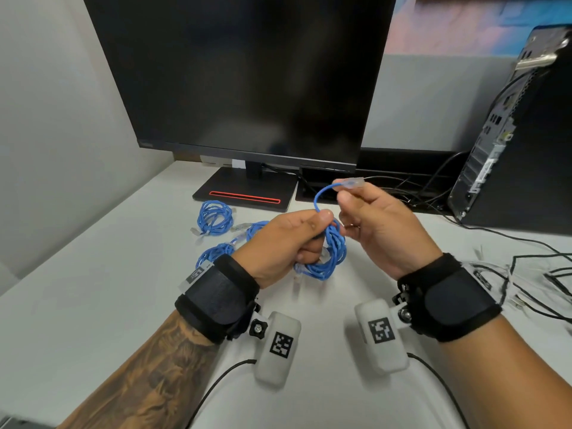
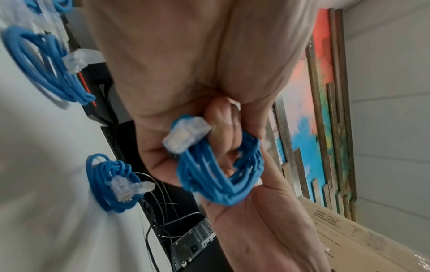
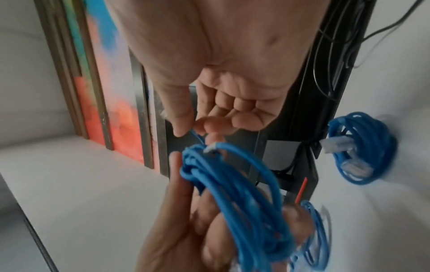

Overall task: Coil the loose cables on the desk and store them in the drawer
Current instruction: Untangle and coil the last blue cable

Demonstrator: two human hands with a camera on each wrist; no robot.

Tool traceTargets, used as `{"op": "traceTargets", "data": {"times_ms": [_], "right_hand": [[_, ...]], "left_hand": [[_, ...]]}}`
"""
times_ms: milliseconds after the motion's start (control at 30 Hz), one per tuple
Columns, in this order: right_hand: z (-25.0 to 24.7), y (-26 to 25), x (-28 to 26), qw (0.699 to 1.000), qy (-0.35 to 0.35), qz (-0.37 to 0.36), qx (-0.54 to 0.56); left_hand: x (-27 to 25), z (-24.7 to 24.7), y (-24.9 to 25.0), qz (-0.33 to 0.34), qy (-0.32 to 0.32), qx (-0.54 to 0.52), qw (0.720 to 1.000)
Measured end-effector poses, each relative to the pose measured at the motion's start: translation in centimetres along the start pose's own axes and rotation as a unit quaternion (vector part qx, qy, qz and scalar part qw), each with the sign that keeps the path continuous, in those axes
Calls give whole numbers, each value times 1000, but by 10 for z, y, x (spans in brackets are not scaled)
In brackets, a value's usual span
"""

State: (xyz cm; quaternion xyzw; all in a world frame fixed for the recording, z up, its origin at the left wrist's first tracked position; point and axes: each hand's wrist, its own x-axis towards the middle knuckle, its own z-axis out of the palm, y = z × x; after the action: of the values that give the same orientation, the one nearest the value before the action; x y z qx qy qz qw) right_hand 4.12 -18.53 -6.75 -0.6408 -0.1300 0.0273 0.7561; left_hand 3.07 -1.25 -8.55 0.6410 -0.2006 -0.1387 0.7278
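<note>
This is an office workstation. A white desk [image 1: 93, 274] carries a large dark monitor [image 1: 241, 72] on a black stand with a red stripe [image 1: 244, 196] at the far side, and a black desktop computer tower [image 1: 510, 134] at the far right with black leads running from its back. Blue network cables [image 1: 213, 216] lie coiled near the stand, and plain pale partition walls [image 1: 46, 119] enclose the desk.

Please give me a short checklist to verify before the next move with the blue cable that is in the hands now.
1. Left hand grips the coil: ok.
2. Right hand pinches the free end at the plug: ok.
3. Only a short tail is left to wrap: ok.
4. Other blue coils lie apart on the desk: ok.
5. Drawer open and ready: cannot tell, not in view.
</note>
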Motion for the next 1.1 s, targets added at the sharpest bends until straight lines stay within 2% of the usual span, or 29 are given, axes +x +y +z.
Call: {"op": "traceTargets", "data": {"times_ms": [100,167,267,367,467,567,633,700,767,833,867,933,1000,1100], "right_hand": [[2,5,-5,995,-53,88,0],[7,5,-8,993,-61,101,2],[7,1,-6,997,15,-18,-72],[-2,-5,-2,975,119,-134,-130],[-8,-5,-1,959,179,-173,-133],[-7,-3,0,953,191,-181,-149],[-6,-4,-1,953,195,-183,-144],[-5,-5,-2,965,173,-169,-103],[-6,-10,-2,984,115,-138,8],[-13,-19,-2,982,60,-93,154],[-17,-23,-2,979,46,-79,183],[-20,-20,-1,989,40,-68,124],[-14,-9,1,998,36,-58,-13],[-4,6,-1,991,-12,-44,-128]], "left_hand": [[-1,0,0,21,-14,34,999],[0,0,0,18,-8,51,998],[-1,-4,1,-7,4,43,999],[-2,-8,5,-64,3,12,998],[-1,-5,3,-66,-5,81,995],[-4,-4,5,-59,-25,163,985],[-6,-4,9,-43,-10,188,981],[-5,-6,12,-8,39,213,976],[-5,-13,13,26,90,230,969],[-5,-22,14,40,120,194,973],[-5,-26,14,43,125,163,978],[-6,-29,15,52,119,101,986],[-5,-25,15,64,98,42,992],[-4,-20,9,69,61,-27,995]]}}
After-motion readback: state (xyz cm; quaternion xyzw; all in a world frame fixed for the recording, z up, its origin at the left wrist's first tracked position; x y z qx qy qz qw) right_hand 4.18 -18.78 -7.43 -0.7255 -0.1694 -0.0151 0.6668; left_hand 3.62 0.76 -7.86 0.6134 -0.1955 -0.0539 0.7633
